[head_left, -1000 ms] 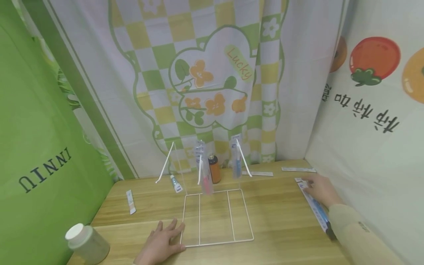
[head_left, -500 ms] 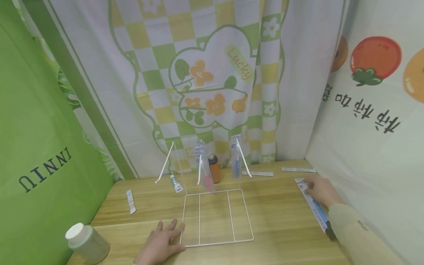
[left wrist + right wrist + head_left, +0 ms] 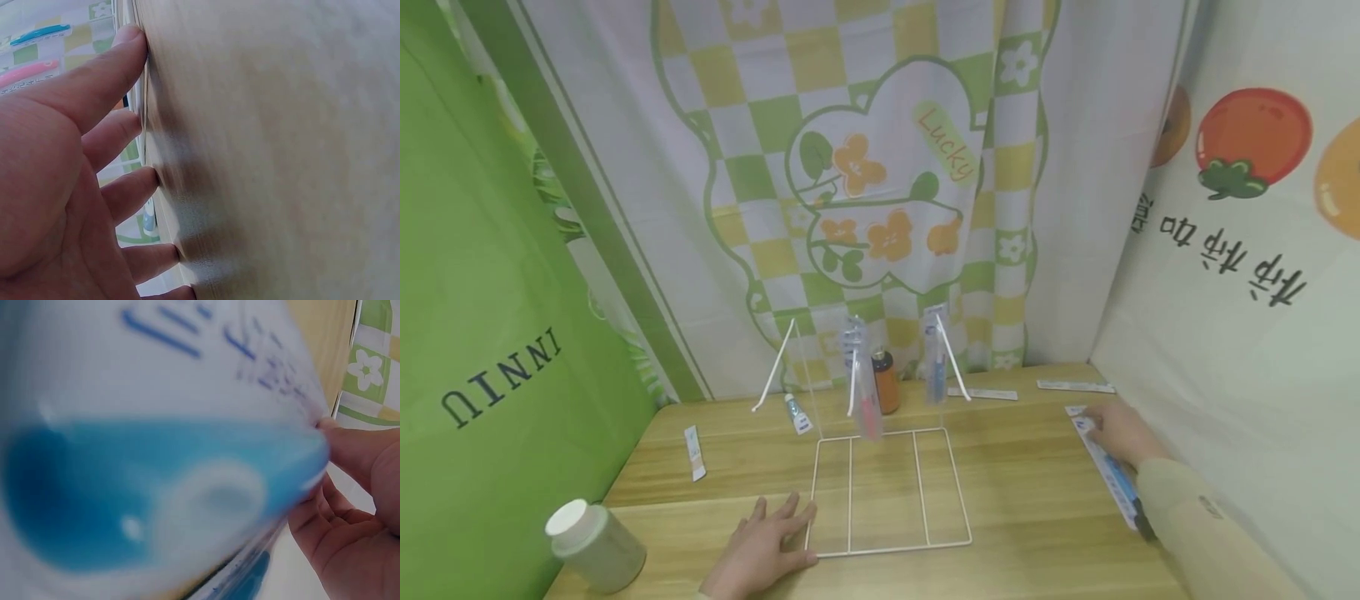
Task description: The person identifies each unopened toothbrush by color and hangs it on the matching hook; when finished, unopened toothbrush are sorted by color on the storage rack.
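My left hand (image 3: 760,546) lies flat on the wooden table (image 3: 1037,500), its fingertips at the front left corner of a white wire rack (image 3: 887,548). In the left wrist view the straight fingers (image 3: 106,131) press the tabletop beside the rack's wire (image 3: 145,112). My right hand (image 3: 1116,433) rests on the far end of a packaged blue toothbrush (image 3: 1122,490) lying by the right wall. Close up, the blurred package (image 3: 156,456) fills the right wrist view, with the thumb (image 3: 353,447) and curled fingers pinching its edge.
Two packaged toothbrushes, pink (image 3: 867,410) and blue (image 3: 934,371), hang on the rack's upright prongs. An orange bottle (image 3: 886,383) and a small tube (image 3: 797,414) stand behind it. A sachet (image 3: 695,452), a white-lidded jar (image 3: 595,546) and flat strips (image 3: 983,393) lie around.
Both hands stay where they were. Only the head view has shifted slightly.
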`<act>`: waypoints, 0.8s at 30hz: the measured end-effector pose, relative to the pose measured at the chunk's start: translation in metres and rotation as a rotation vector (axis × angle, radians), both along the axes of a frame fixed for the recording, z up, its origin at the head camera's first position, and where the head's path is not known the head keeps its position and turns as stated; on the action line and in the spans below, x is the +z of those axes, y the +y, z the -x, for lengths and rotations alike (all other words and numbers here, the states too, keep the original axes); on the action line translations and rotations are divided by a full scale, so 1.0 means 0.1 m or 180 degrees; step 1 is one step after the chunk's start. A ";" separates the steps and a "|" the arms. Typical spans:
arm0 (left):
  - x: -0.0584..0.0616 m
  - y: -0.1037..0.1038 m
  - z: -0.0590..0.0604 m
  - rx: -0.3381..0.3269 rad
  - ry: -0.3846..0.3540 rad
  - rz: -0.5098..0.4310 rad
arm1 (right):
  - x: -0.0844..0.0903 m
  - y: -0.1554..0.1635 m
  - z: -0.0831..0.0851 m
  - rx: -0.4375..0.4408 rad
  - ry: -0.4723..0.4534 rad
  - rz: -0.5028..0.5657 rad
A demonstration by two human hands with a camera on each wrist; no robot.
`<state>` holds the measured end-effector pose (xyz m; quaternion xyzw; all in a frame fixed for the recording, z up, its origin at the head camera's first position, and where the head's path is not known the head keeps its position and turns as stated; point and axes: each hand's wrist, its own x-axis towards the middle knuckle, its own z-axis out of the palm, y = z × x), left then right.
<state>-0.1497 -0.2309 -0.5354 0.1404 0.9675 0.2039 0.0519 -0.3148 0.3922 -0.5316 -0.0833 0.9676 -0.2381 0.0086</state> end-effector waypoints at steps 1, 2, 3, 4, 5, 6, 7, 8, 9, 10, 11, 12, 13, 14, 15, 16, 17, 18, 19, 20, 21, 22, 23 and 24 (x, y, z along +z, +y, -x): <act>0.00 0.00 0.00 0.0002 0.0002 0.0002 | -0.01 0.00 0.01 -0.0009 0.0010 0.0002; 0.00 0.00 0.00 0.0001 0.0007 0.0009 | -0.02 0.00 0.01 -0.0016 0.0027 0.0005; 0.00 0.00 0.00 0.0004 0.0007 0.0015 | -0.02 0.00 0.02 -0.0023 0.0046 0.0004; 0.00 -0.01 0.01 0.0006 0.0005 0.0020 | -0.03 -0.01 0.02 -0.0041 0.0057 0.0008; 0.00 -0.01 0.01 0.0005 0.0002 0.0025 | -0.03 -0.01 0.03 -0.0056 0.0071 0.0005; 0.00 -0.01 0.01 0.0002 -0.0005 0.0026 | -0.04 -0.02 0.03 -0.0072 0.0083 0.0007; 0.00 -0.01 0.01 -0.0007 -0.0012 0.0026 | -0.05 -0.02 0.03 -0.0083 0.0093 0.0016; 0.00 -0.01 0.01 -0.0015 -0.0022 0.0024 | -0.05 -0.02 0.04 -0.0100 0.0095 0.0020; 0.00 -0.01 0.02 -0.0021 -0.0029 0.0027 | -0.06 -0.02 0.04 -0.0111 0.0104 0.0029; -0.01 -0.01 0.02 -0.0028 -0.0029 0.0035 | -0.06 -0.03 0.03 -0.0125 0.0114 0.0039; -0.01 -0.01 0.02 -0.0032 -0.0030 0.0041 | -0.07 -0.03 0.03 -0.0132 0.0130 0.0045; -0.02 -0.01 0.02 -0.0033 -0.0029 0.0048 | -0.07 -0.03 0.03 -0.0137 0.0143 0.0058; -0.02 -0.01 0.02 -0.0030 -0.0025 0.0060 | -0.08 -0.03 0.03 -0.0139 0.0157 0.0070; -0.02 -0.01 0.02 -0.0026 -0.0021 0.0071 | -0.08 -0.03 0.03 -0.0141 0.0180 0.0072; -0.03 -0.01 0.03 -0.0020 -0.0021 0.0080 | -0.08 -0.03 0.02 -0.0146 0.0194 0.0084; -0.03 -0.01 0.03 -0.0017 -0.0023 0.0088 | -0.08 -0.04 0.02 -0.0155 0.0203 0.0084; -0.04 -0.02 0.03 -0.0014 -0.0028 0.0093 | -0.08 -0.04 0.02 -0.0162 0.0213 0.0096; -0.04 -0.02 0.03 -0.0017 -0.0030 0.0093 | -0.07 -0.04 0.01 -0.0173 0.0220 0.0111; -0.04 -0.02 0.03 -0.0017 -0.0034 0.0093 | -0.07 -0.05 0.01 -0.0179 0.0234 0.0123; -0.04 -0.02 0.03 -0.0017 -0.0033 0.0087 | -0.06 -0.05 0.00 -0.0190 0.0246 0.0139; -0.04 -0.02 0.04 -0.0018 -0.0036 0.0079 | -0.06 -0.06 0.00 -0.0204 0.0265 0.0156; -0.04 -0.02 0.03 -0.0015 -0.0032 0.0072 | -0.06 -0.07 -0.01 -0.0198 0.0314 0.0162; -0.05 -0.01 0.03 -0.0018 -0.0030 0.0064 | -0.06 -0.08 -0.01 -0.0188 0.0379 0.0178; -0.05 -0.01 0.03 -0.0015 -0.0026 0.0053 | -0.06 -0.08 -0.01 -0.0168 0.0451 0.0187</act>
